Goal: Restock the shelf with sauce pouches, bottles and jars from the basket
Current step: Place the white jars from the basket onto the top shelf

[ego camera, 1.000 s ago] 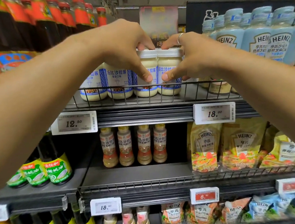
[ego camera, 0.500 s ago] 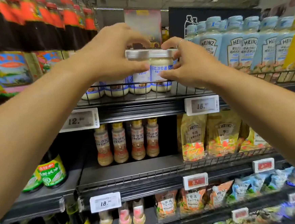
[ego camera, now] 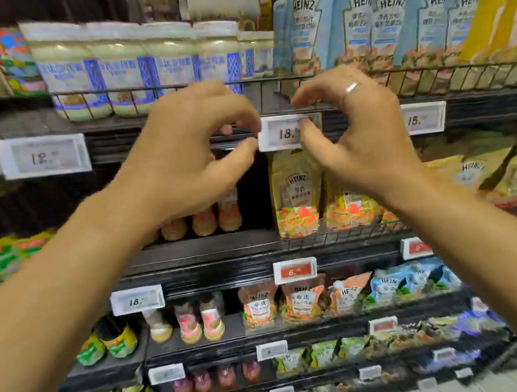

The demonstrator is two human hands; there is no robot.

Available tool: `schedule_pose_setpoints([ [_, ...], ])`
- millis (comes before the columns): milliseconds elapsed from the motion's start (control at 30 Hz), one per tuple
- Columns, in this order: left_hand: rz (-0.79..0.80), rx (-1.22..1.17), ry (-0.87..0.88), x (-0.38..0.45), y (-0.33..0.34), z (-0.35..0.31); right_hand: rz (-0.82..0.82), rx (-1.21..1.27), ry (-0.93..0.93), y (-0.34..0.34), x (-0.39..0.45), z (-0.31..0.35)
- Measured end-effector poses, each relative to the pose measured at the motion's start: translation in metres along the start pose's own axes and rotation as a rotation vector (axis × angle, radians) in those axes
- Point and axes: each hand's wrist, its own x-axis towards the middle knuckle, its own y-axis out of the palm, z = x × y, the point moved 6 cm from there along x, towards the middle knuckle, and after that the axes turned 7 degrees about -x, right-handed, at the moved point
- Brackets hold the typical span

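Several white-lidded sauce jars with blue labels [ego camera: 117, 67] stand in a row behind the wire rail [ego camera: 319, 76] of the upper shelf; the rightmost jars [ego camera: 252, 54] sit beside the Heinz bottles. My left hand [ego camera: 192, 151] and my right hand [ego camera: 354, 132] hover side by side below that rail, in front of the shelf edge. Both have their fingers curved in a loose C and hold nothing. My right thumb overlaps the "18" price tag [ego camera: 278, 144]. The basket is out of view.
Pale blue Heinz squeeze bottles [ego camera: 361, 23] fill the upper shelf to the right. Yellow Heinz pouches [ego camera: 297, 192] and small dressing bottles [ego camera: 203, 221] stand one shelf down. Lower shelves hold more pouches [ego camera: 302, 300] and green-labelled dark bottles [ego camera: 114, 340].
Both hands have let go of the two jars, which now stand on the upper shelf, and have dropped away from them to the shelf edge. The camera has tilted down and moved closer.
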Motion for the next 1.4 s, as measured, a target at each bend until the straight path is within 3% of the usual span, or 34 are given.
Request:
schedule_pose_setpoints([
  [133,0.082,-0.078,-0.211,-0.023,0.083,0.003,0.097,0.05,-0.013,0.012,-0.063,-0.046],
  [267,0.166,-0.078,-0.647,-0.041,0.168,0.037,0.318,0.128,0.288,0.049,-0.116,-0.111],
  [433,-0.01,-0.014,-1.041,-0.056,0.217,0.076,0.426,0.135,0.442,0.077,-0.151,-0.15],
  [533,-0.16,-0.208,-1.25,-0.065,0.231,0.097,0.413,0.186,0.52,0.078,-0.154,-0.16],
  [633,-0.177,-0.397,-1.366,-0.068,0.242,0.11,0.356,0.151,0.512,0.068,-0.146,-0.164],
  [733,-0.144,-0.507,-1.372,-0.066,0.25,0.118,0.306,-0.022,0.446,0.057,-0.129,-0.17],
  [833,-0.082,-0.47,-1.355,-0.065,0.253,0.125,0.332,-0.198,0.331,0.051,-0.109,-0.166],
  [1000,-0.097,-0.444,-0.977,-0.036,0.244,0.132,0.435,-0.431,0.114,0.052,-0.081,-0.152],
  [1200,-0.105,-0.277,-0.839,-0.019,0.239,0.142,0.857,-0.642,0.21,0.076,-0.07,-0.18],
  [1300,-0.157,-0.16,-0.811,-0.012,0.237,0.145,1.099,-0.621,0.336,0.089,-0.075,-0.192],
  [1400,-0.212,-0.191,-0.842,-0.015,0.24,0.149,1.238,-0.569,0.439,0.095,-0.077,-0.2],
])
